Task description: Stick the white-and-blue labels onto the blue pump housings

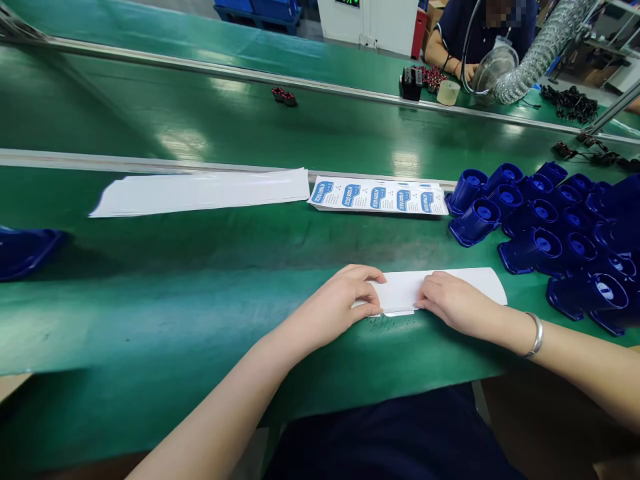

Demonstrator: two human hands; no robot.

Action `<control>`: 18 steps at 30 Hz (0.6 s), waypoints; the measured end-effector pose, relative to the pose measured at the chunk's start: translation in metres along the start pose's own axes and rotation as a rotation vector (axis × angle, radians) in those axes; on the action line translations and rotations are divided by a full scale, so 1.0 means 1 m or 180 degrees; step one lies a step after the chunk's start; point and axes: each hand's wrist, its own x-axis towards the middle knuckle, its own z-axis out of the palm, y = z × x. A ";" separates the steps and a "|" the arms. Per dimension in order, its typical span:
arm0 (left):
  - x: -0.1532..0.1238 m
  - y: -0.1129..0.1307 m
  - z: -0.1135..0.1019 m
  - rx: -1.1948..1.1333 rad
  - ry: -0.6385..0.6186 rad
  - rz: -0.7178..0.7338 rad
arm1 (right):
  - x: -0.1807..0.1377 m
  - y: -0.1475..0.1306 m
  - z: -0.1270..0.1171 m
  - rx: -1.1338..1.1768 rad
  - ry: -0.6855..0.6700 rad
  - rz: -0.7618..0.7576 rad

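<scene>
Card [400, 290]: flat on the table [150, 320], near, right of centre.
Left hand [345, 300]: palm down, curled fingers pinching the card's left end.
Right hand [457, 303]: palm down, bent fingers gripping its near edge.
Cups [540, 227]: blue, tipped over, heaped at right.
Labels [380, 197]: farther, flat.

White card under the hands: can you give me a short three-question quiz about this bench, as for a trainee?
1. True or false: both the left hand and the right hand touch the white card.
2. Which colour are the plastic housings beside the right hand? A red, B blue, C yellow.
3. Fill in: the bracelet sits on the ___ wrist.
Key: 1 true; 2 B; 3 right.
</scene>
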 end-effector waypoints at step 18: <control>0.005 -0.007 0.000 0.0326 0.0106 0.0353 | -0.015 0.025 -0.007 0.0217 -0.0011 0.0031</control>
